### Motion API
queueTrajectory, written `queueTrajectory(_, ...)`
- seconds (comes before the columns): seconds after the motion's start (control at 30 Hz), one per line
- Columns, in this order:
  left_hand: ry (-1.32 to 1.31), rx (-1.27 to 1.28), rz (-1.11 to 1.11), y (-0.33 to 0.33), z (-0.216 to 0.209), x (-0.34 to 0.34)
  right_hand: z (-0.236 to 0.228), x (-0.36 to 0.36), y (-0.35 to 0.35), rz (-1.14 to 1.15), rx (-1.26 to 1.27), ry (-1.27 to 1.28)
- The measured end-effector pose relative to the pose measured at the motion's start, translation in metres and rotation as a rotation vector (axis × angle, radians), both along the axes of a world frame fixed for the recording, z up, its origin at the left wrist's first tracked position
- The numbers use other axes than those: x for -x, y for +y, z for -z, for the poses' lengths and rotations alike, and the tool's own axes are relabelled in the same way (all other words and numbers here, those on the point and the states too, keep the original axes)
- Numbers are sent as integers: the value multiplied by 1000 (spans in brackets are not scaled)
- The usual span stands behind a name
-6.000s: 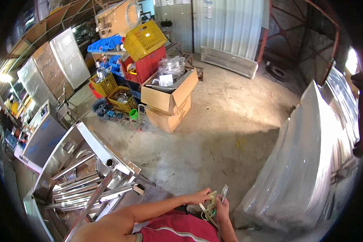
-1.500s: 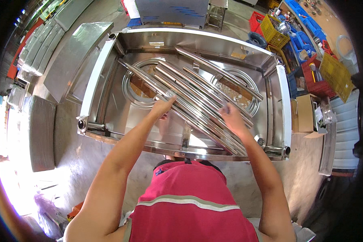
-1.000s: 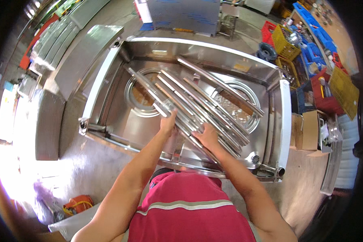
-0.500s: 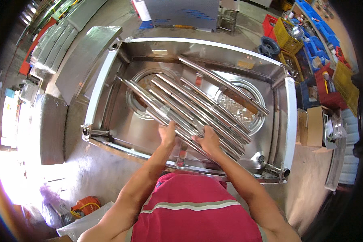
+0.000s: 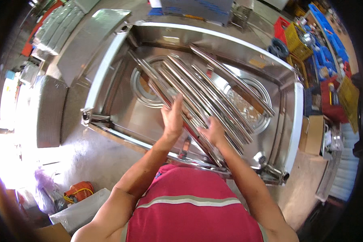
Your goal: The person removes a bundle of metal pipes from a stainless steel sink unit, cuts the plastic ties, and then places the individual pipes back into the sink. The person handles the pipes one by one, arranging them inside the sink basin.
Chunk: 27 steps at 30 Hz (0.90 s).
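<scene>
Several shiny metal tubes (image 5: pixel 209 97) lie slantwise, side by side, inside a large upturned stainless-steel frame (image 5: pixel 181 29) in front of me. My left hand (image 5: pixel 172 119) is closed around the nearest tubes, its thumb pointing away from me. Lower along the same tubes, my right hand (image 5: pixel 213 132) is closed on them too, its fingertips slightly blurred and partly hidden. One separate tube (image 5: pixel 234 80) lies farther off across the frame's right half. Beneath the tubes, two round ringed openings (image 5: pixel 266 101) show in the sheet-metal bottom.
Short pipe stubs (image 5: pixel 285 176) stand at the frame's corners. Wrapped panels (image 5: pixel 51 115) stand to the left, near an orange bag (image 5: pixel 80 191) on the floor. At the right are a yellow crate (image 5: pixel 298 40), blue bins (image 5: pixel 324 60) and an open cardboard box (image 5: pixel 312 135).
My view has shifted, so the frame sits slightly higher. The nearest tubes have swung steeper, their near ends closer to the front rim. My left hand has moved farther along them.
</scene>
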State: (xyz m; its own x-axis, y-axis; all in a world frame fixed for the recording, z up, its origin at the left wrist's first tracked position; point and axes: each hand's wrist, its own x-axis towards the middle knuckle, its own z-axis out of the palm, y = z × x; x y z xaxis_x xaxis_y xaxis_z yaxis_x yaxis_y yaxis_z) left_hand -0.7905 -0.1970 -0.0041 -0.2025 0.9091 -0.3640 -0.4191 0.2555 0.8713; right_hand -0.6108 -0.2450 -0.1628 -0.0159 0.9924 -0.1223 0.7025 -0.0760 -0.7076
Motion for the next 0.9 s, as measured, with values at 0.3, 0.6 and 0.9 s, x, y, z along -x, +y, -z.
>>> queueTrajectory(0.3,135,-469,431,-63,-91,-39,-4,11,-4,-28,-167,74)
queueTrajectory(0.6,16,-737,639,-77,-134,-6,-26,30,-5,43,-154,85)
queueTrajectory(0.9,-659,-1009,685,-24,-278,104,4,37,-9,-1,-27,75)
